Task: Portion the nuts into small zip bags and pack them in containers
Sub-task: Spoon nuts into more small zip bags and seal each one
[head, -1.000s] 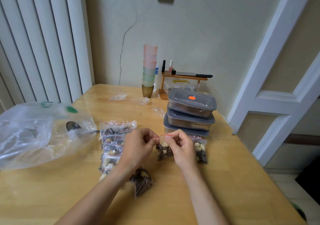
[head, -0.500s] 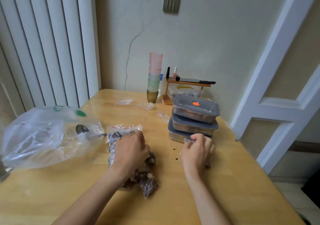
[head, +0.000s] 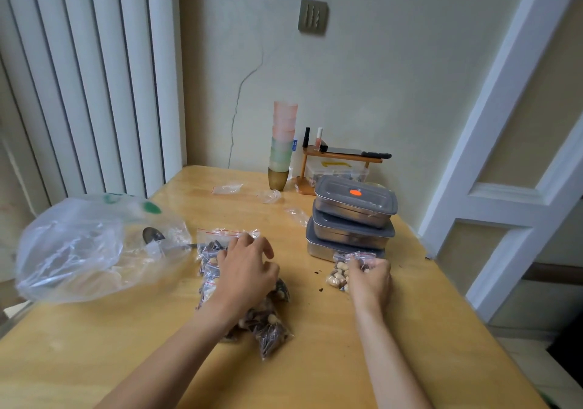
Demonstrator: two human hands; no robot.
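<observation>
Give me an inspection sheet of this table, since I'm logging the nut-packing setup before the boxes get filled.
Surface: wooden table, dark crumbs near the middle.
Job's things: pile of filled zip bags; one filled bag in front of three stacked lidded containers; large clear plastic bag at left with a spoon beside it.
Clutter: empty small bags near the wall, stacked cups, small wooden shelf with bottles.
Hands: left hand rests on the pile; right hand grips the single bag.
Cables: nothing seen.
Surroundings: cracked wall, vertical blinds at left, white door at right.
</observation>
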